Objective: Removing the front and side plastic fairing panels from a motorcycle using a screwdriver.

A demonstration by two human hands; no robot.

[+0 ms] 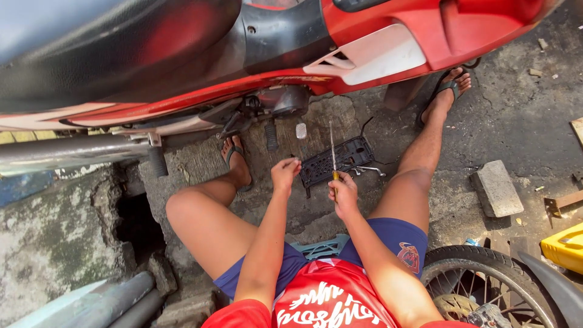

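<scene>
Screwdriver (333, 159) stands upright in my right hand (344, 193), grip closed around its yellow handle, above the black plastic tray (343, 159) on the ground. My left hand (284, 173) hovers loosely curled and empty beside it, below the red motorbike (376, 36).

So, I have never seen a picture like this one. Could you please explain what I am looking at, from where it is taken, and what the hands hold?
There is no machine here: one camera sits on a person's head and looks down, so you see that person's own arms, knees and sandalled feet. The person sits low beside a red motorcycle. The right hand grips a screwdriver with a yellow handle, its shaft pointing away from the body. The left hand is closed, fingers curled; whether it pinches something small I cannot tell. On the concrete ground between the feet lies a black slotted plastic tray, with some metal tools beside it. To the right lie a grey brick and a yellow container; a spoked wheel shows below.
</scene>
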